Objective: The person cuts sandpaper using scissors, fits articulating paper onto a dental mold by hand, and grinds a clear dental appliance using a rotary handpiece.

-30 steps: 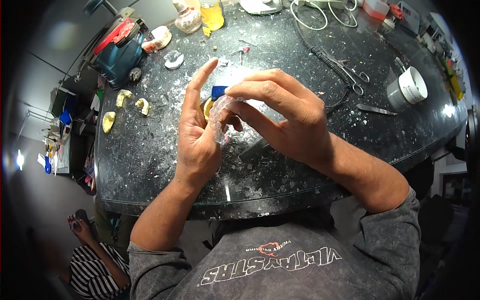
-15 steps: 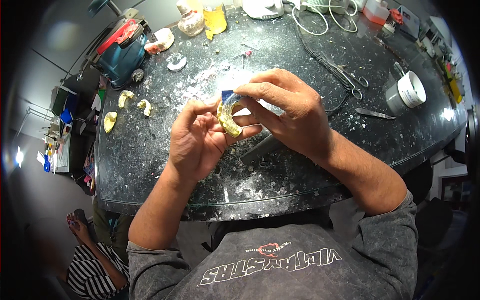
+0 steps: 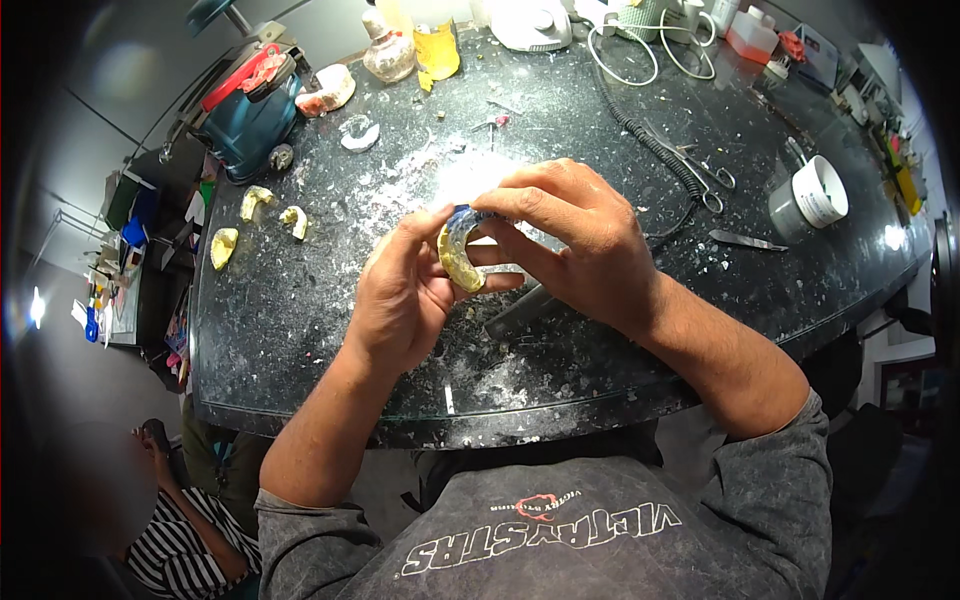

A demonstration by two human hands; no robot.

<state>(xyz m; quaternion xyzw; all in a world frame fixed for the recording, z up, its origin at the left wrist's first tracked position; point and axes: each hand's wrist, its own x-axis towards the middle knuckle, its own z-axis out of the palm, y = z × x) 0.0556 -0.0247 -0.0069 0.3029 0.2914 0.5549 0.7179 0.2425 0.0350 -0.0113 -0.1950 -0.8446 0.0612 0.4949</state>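
Between my hands, over the middle of the bench, is a yellow horseshoe-shaped dental cast point(image 3: 457, 264). My left hand point(image 3: 402, 290) is closed around it, thumb at its upper left side and fingers behind and below. A small dark blue strip point(image 3: 462, 212), thin like a sheet, lies against the cast's top end. My right hand point(image 3: 585, 225) pinches at that blue strip, its index finger and thumb closed near the upper end of the cast. The fingertips partly hide where strip and cast meet. A long dark object point(image 3: 518, 312) lies on the bench below my right hand.
Several yellow cast pieces point(image 3: 256, 202) lie on the left. Scissors point(image 3: 706, 180), a metal blade tool point(image 3: 747, 241) and a white tub point(image 3: 820, 192) are on the right. A teal machine point(image 3: 240, 135) stands back left. White debris covers the dark bench point(image 3: 290, 320). Another person's striped sleeve point(image 3: 190, 540) shows lower left.
The blue strip stood up as a flat rectangle above the cast; now less of it shows, down against the cast's end. Both hands and the cast have shifted slightly lower in the picture.
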